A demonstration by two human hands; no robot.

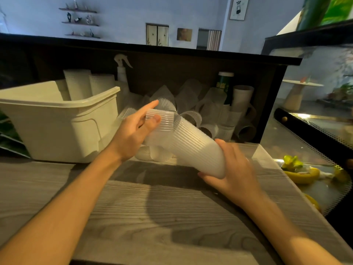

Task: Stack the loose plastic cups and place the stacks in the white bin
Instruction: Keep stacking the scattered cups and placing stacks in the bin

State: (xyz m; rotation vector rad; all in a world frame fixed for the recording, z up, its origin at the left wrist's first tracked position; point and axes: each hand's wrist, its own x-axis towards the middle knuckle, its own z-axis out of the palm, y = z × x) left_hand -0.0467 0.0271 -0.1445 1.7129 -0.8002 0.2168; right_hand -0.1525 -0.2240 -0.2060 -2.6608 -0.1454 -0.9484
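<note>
Your right hand [235, 169] has its grip wrapped round the base of a ribbed stack of cups [194, 148], held tilted above the wood-grain counter [152, 217]. Your left hand [133, 129] pinches a single cup [161, 119] at the stack's open end, thumb on its ribs, index finger stretched out. Loose cups [202, 109] lie heaped behind. The white bin [63, 121] sits to the left, already holding stacks [78, 85].
</note>
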